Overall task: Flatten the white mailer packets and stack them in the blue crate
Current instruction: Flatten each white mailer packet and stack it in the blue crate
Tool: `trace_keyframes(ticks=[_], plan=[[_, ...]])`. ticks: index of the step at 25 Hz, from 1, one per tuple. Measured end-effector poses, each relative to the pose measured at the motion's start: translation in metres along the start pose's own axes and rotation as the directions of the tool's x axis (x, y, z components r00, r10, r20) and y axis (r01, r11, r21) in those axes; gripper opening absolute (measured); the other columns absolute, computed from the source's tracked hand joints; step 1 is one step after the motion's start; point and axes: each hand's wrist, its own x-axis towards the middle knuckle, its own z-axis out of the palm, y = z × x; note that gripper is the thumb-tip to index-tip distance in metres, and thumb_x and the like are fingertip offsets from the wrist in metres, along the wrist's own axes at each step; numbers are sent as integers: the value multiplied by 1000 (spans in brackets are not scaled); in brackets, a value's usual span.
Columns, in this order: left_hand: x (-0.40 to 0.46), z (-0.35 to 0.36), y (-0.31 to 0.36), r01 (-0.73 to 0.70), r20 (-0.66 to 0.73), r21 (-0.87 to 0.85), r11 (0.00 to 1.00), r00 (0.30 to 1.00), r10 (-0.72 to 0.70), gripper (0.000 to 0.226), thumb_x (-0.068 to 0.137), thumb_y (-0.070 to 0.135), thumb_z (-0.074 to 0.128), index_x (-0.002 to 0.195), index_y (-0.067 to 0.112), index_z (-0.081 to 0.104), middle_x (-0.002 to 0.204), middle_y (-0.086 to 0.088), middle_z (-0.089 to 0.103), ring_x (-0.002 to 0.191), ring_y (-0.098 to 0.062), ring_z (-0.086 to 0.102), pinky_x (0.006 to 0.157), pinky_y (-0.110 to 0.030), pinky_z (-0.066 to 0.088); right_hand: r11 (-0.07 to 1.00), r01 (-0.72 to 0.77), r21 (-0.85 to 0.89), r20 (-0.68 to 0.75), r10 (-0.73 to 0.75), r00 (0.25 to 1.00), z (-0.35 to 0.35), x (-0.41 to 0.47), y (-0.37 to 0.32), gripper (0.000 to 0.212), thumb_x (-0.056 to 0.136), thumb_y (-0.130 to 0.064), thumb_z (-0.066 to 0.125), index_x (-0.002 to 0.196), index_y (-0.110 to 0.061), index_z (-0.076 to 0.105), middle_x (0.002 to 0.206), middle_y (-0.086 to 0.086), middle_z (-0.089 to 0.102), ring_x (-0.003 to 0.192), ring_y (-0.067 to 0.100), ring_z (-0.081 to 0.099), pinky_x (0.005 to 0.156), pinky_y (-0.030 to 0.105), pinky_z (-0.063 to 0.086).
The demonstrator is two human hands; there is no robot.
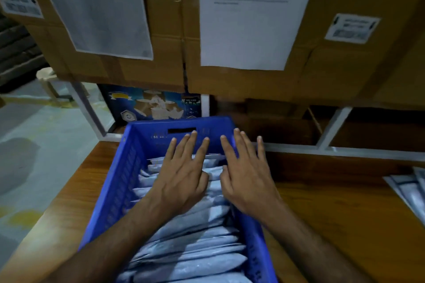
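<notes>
A blue plastic crate [128, 167] stands on the wooden table, filled front to back with several white mailer packets [195, 248] lying in overlapping rows. My left hand [184, 174] lies flat, fingers straight and spread, over the packets at the far end of the crate. Beside it my right hand [246, 174] is also flat with straight fingers, over the packets and the crate's right wall. Neither hand holds anything. Whether the palms press on the packets or hover just above them cannot be told.
More white packets [411, 190] lie on the wooden table [333, 202] at the right edge. Large cardboard boxes [167, 30] with paper sheets taped on stand on a white rack right behind the crate. A printed blue box [151, 105] sits beneath them. Floor lies to the left.
</notes>
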Motion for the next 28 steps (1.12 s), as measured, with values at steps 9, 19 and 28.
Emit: trace_keyframes(ticks=[9, 19, 28], plan=[[46, -10, 208, -255, -31, -111, 960, 967, 254, 79, 90, 54, 9, 163, 26, -4, 168, -8, -18, 156, -22, -16, 126, -45, -9, 980, -185, 67, -113, 191, 975, -41, -120, 167, 76, 102, -42, 38, 167, -22, 5, 174, 10, -6, 160, 20, -11, 129, 50, -6], [138, 109, 466, -532, 151, -103, 840, 827, 542, 81, 89, 58, -3, 163, 24, -3, 167, -8, -18, 156, -28, -14, 125, -45, -10, 755, -656, -28, -45, 654, 755, -15, -287, 400, 78, 98, -50, 37, 164, -11, 24, 170, 22, 17, 159, 36, 15, 126, 60, 17], [244, 181, 596, -669, 351, 25, 743, 702, 620, 95, 99, 48, 55, 161, 28, -14, 167, -9, -23, 154, -29, -21, 126, -47, -9, 674, -738, -15, 73, 737, 672, 27, -315, 494, 88, 93, -47, 57, 165, -14, 18, 170, 25, 13, 158, 40, 16, 124, 59, 23]])
